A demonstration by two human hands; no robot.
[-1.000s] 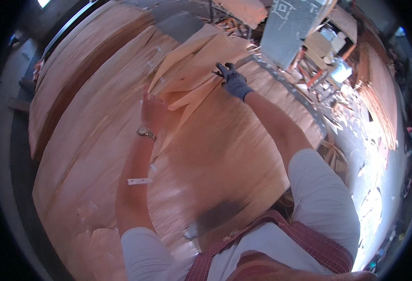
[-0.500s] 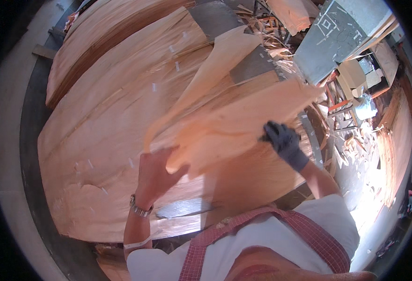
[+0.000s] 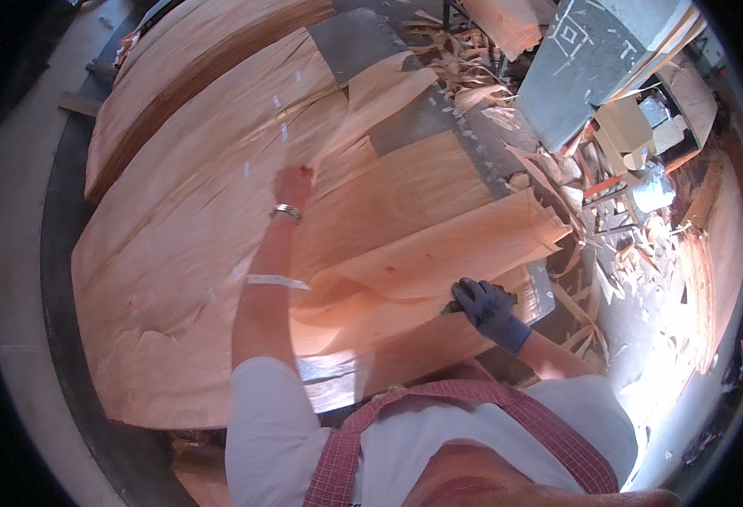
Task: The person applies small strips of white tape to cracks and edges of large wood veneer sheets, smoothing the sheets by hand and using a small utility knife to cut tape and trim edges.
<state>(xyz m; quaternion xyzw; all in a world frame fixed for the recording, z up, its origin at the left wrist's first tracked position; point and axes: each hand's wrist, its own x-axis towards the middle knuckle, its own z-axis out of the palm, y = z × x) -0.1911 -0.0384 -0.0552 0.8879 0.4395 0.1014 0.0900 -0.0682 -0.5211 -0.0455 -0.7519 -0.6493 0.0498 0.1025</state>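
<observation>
Curled sheet: a thin, tan-orange sheet of wood veneer (image 3: 464,241), bowed lengthwise, with small brown knots and a ragged, wavy right end; it lies slantwise across the stack, ahead of my gloved hand.
Narrow strip: a long, pale orange veneer strip (image 3: 380,95), creased, running from beside my bare hand to the dark grey tabletop (image 3: 401,138).
Left hand: my bare left hand (image 3: 296,182), fingers folded at the strip's lower end; I cannot tell whether they pinch it.
Right hand: my blue-grey gloved right hand (image 3: 486,309), fingers bent beside the sheet's near edge; grip unclear.
Broad layer: flat, pinkish-tan veneer (image 3: 164,279), bearing white tape pieces (image 3: 284,132).
</observation>
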